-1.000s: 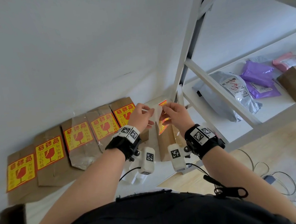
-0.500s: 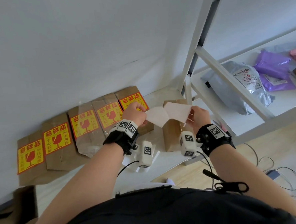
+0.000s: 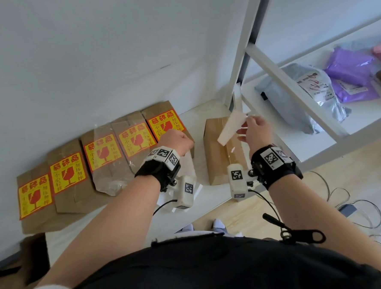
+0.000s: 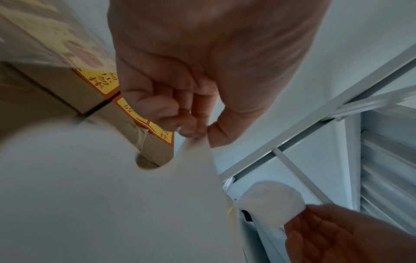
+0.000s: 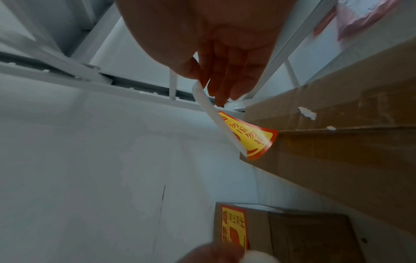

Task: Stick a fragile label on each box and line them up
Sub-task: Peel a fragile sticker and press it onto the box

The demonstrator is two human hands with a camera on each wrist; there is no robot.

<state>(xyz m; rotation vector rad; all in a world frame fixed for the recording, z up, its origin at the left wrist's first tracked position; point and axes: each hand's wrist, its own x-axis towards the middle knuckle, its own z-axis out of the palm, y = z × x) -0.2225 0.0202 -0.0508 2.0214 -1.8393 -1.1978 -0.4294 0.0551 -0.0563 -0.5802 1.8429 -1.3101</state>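
Observation:
My right hand (image 3: 251,129) pinches a fragile label (image 3: 232,128) by one edge, tilted just above a plain brown box (image 3: 217,156). In the right wrist view the label's yellow and red face (image 5: 249,137) hangs beside that box (image 5: 337,124). My left hand (image 3: 178,140) is curled over the rightmost labelled box (image 3: 166,123). In the left wrist view it pinches the white backing paper (image 4: 112,195) between thumb and fingers. Several labelled boxes (image 3: 66,172) stand in a row along the wall.
The boxes sit on a white table (image 3: 205,107) against a white wall. A white rack post (image 3: 244,47) rises just behind the plain box. The rack shelf holds a grey mail bag (image 3: 298,93) and purple bags (image 3: 350,67). Cables (image 3: 344,202) lie on the wooden floor.
The label has come off its backing and my hands have drawn apart. My left hand moved left with the backing. My right hand carried the label over the plain box.

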